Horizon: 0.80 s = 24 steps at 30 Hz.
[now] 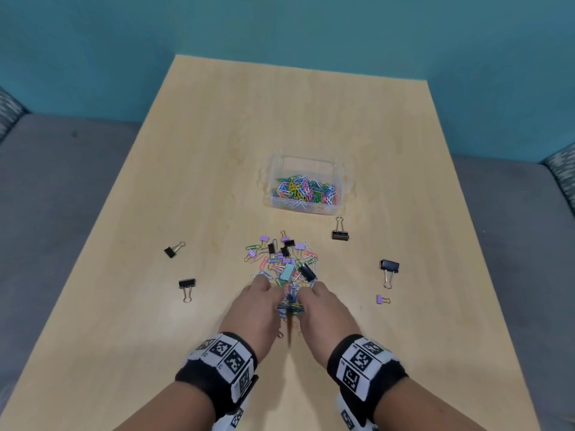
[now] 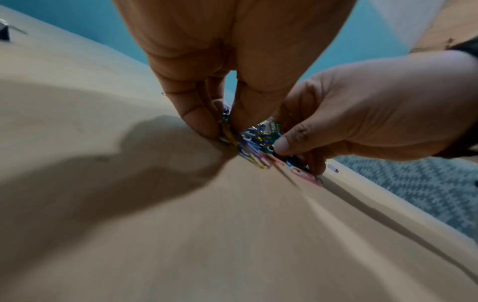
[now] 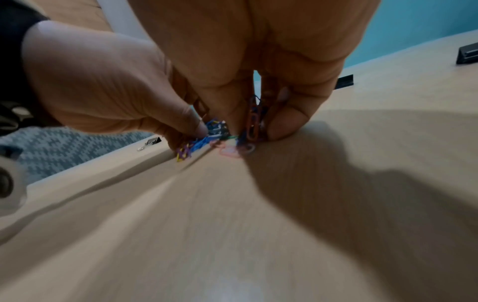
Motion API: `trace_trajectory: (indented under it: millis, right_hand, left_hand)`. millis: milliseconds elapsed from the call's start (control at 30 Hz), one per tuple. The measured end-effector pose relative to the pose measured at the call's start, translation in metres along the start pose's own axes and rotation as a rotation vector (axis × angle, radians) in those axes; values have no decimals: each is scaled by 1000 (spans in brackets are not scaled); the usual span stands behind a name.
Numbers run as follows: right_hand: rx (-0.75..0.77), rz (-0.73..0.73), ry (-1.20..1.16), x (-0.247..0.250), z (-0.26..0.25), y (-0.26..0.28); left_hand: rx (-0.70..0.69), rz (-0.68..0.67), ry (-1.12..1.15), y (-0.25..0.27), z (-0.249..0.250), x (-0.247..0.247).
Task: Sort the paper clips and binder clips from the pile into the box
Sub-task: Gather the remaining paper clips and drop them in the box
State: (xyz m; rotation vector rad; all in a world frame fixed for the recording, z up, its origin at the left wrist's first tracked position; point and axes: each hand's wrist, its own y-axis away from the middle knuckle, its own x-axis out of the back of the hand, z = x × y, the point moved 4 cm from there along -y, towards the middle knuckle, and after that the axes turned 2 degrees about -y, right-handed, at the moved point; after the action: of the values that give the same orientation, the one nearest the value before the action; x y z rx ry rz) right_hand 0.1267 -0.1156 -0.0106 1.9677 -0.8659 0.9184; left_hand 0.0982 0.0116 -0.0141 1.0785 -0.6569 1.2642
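Paper clips (image 1: 291, 301) are what I have between both hands right now: a mixed-colour bunch at the near edge of the pile (image 1: 284, 259), which lies in the middle of the table (image 1: 155, 213) a little short of the box (image 1: 306, 163). My left hand (image 1: 253, 309) and right hand (image 1: 322, 311) sit side by side, knuckles up. The wrist views show each hand with curled fingers and thumb pinching its own share of the clips against the wood, and a few pink and blue ones lie loose just under the fingertips.

I judge this to be the gather-and-lift step of another paper clip load. The box already holds a thick layer of coloured paper clips, while the pile is still a tangle of clips and binder clips, among them a teal binder clip (image 1: 287, 272) and a black one (image 1: 308, 272) just beyond my fingers. Four black binder clips and one purple one lie scattered well apart from the pile, so the task looks roughly half done at best.

The next move calls for a firm pinch before I lift, since these clips hook into one another and may drag a binder clip along. Then comes a carry forward and slightly right to the box, with a release low over its rim.
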Motion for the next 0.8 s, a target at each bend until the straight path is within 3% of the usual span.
trace_trajectory:
  millis: [233,467,800]
  right_hand:
    - [-132,-68,-217,11,20,-4]
    - [-344,-199,-757,15,40,0]
    - [-323,-220,-913,51,43,-22]
  left_hand:
    - [218,-33,320,-3,-20,4]
    - [453,-109,917,-1,-32,16]
    - [476,-232,1266,-32,-15,51]
